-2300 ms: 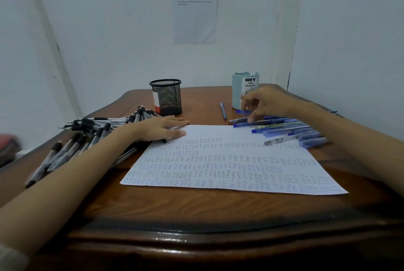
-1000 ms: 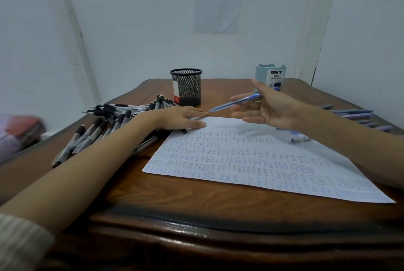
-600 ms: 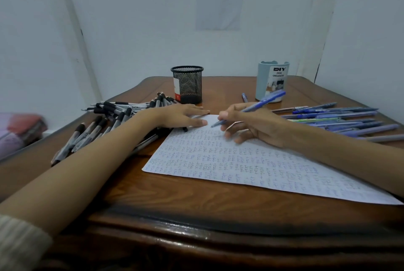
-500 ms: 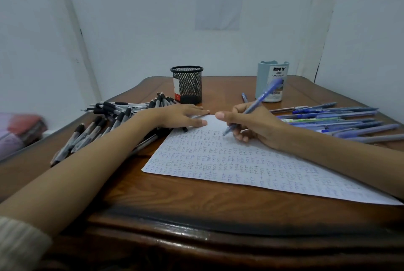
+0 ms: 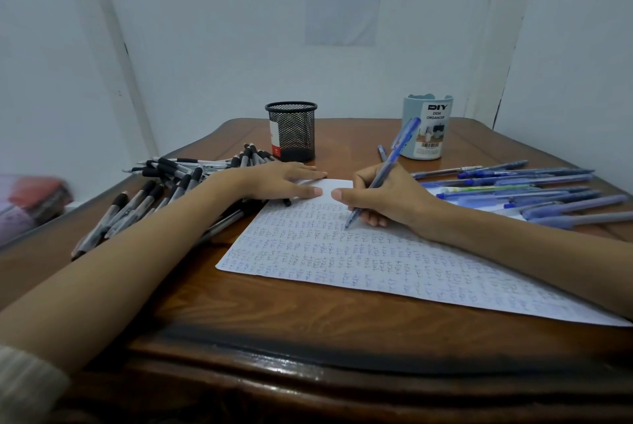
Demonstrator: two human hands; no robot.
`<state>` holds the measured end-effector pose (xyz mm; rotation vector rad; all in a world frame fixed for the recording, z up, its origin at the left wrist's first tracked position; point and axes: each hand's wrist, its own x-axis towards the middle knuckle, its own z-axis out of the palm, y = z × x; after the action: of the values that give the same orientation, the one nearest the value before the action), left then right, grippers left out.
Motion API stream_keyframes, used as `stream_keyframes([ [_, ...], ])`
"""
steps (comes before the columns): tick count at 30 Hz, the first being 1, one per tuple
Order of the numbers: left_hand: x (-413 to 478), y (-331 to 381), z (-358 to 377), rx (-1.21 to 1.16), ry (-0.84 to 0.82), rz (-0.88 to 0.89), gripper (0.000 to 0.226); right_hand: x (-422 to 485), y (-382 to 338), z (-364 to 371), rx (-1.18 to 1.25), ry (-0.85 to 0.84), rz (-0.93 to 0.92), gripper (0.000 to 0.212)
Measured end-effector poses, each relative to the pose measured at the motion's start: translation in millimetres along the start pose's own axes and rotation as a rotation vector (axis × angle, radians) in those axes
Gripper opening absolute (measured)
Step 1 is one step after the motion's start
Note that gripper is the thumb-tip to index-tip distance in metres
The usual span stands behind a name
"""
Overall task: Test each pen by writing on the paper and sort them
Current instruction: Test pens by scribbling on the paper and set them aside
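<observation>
A: Nearest to us on the table [image 5: 274, 314] lies the paper [image 5: 342, 252], covered with small rows of blue test marks. How will it handle?

B: We judge it thin and light, so it can slide easily. Our left hand [image 5: 274, 182] lies flat on its far left corner, with the fingers straight. It presses the sheet down and holds nothing.

A: And the pen we test?

B: Our right hand [image 5: 387, 199] pinches the blue pen [image 5: 387, 170] low on the barrel, with thumb and fingers curled round it. The tip is down on the upper rows of the paper and the back end leans away from us. It looks like light, stiff, smooth plastic. We think this low hold is the right place, because it gives control with little force.

A: The other pens?

B: The black pens [image 5: 154, 191] lie in a loose pile left of the paper. The blue pens [image 5: 531, 187] lie in a rough row at the right. They are round and may roll.

A: And the containers behind?

B: Through the mesh cup [image 5: 291, 131] we see no pen, only a red and white label. The blue organizer [image 5: 426, 129] is opaque, so we cannot tell what is inside.
</observation>
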<state>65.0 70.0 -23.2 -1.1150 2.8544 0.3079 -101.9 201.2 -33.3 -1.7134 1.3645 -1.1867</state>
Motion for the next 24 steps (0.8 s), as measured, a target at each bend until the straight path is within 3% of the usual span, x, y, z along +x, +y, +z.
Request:
stream_keyframes([
  [18, -2.9, 3.6, 0.0, -0.025, -0.001, -0.005, 0.076, 0.7, 2.5, -2.6, 0.03, 0.052, 0.004, 0.039],
  [24, -3.1, 4.8, -0.8, -0.034, 0.007, -0.002, 0.057, 1.0, 2.5, -1.8, 0.004, 0.022, 0.016, 0.039],
])
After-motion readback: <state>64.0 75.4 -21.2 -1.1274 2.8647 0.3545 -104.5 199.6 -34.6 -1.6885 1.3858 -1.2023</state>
